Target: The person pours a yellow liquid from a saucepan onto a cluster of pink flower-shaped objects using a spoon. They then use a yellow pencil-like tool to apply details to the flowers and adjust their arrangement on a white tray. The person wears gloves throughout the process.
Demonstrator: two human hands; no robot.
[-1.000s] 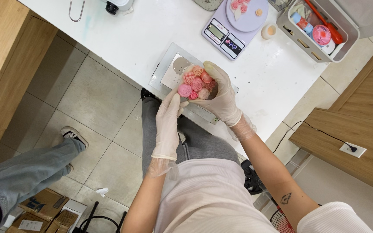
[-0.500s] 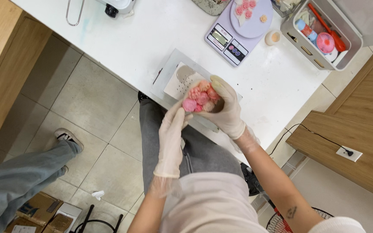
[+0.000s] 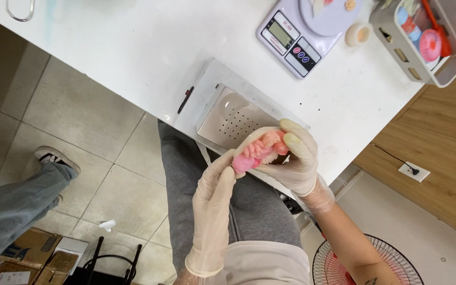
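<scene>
Gloved hands over perforated tray [image 3: 227, 119]: right hand [image 3: 296, 161] cups pink lump [image 3: 259, 150]; left hand [image 3: 215, 182] fingertips pinch its near end. Scale [image 3: 296, 37] beyond tray.

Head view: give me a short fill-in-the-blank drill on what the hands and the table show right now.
1. Both hands, the left hand and the right hand, wear thin ____.
2. Between them they hold a lumpy mass coloured ____.
3. On the white table, the kitchen scale lies beside a grey ____ of small items.
4. Just beyond the hands sits a flat metal box whose top is pierced with small ____.

Missing words: gloves; pink; bin; holes
</scene>
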